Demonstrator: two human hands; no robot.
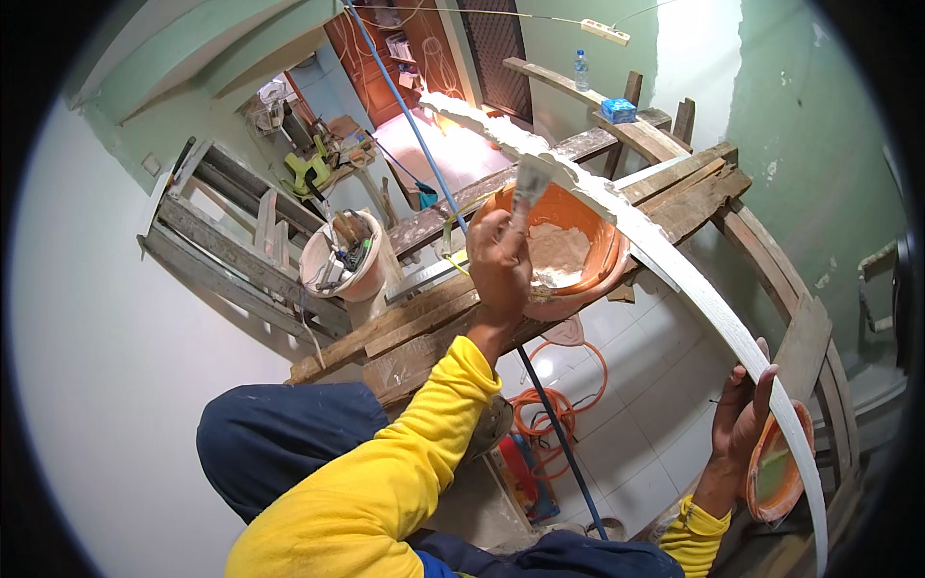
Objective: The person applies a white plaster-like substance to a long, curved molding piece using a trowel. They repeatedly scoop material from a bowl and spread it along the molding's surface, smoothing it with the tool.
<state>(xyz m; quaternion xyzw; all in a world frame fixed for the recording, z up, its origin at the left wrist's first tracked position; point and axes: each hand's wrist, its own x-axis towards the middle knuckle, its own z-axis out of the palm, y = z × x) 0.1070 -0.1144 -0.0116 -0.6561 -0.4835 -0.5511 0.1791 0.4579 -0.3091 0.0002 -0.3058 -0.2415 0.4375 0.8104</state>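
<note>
My left hand (503, 262) is closed round a putty knife (532, 181), whose blade meets a long white strip (708, 289). Thick, uneven white paste covers the far part of that strip; its near part looks smoother. My right hand (740, 414) supports the near part from below, with thumb and fingers at its edges. Just beyond my left hand, an orange bucket (615, 252) holds pale plaster-like material and stands on wooden planks (424, 323). Close to my right hand is an orange container (771, 477) with a greenish inside, partly hidden by the strip.
A pail of tools (318, 255) stands at the left, near a wooden ladder-like frame (236, 252). A blue pole (409, 116) crosses the scene. An orange hose (554, 414) lies coiled on the tiles below. A blue box (618, 111) and water bottle (581, 72) sit on far planks.
</note>
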